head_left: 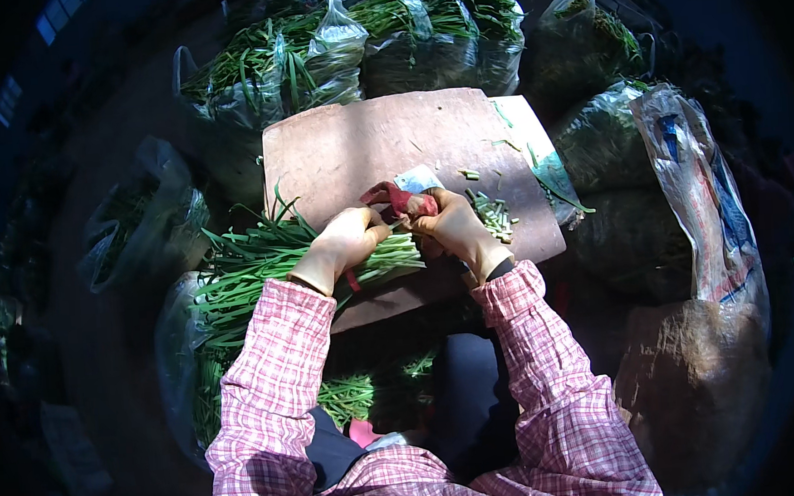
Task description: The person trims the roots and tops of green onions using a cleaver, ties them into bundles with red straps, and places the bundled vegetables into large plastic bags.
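A bunch of long green leafy stems with pale cut ends [389,259] lies across the near left of a brown board [318,153], a red band [353,281] around it. My left hand [338,242], in a pale glove, rests over the bunch with its fingers closed at a crumpled red cloth-like piece [392,196]. Across from it, my gloved right hand [460,230] has its fingers bent around the right end of that red piece. What exactly lies between the fingertips is partly hidden. Just behind the hands sits a small pale blue-white piece [418,178].
Short cut stem pieces [493,217] are scattered on the board right of my right hand. Clear bags of green stems [439,50] stand along the far side. A bag of greens [145,218] is at left, and a white woven sack [688,176] at right.
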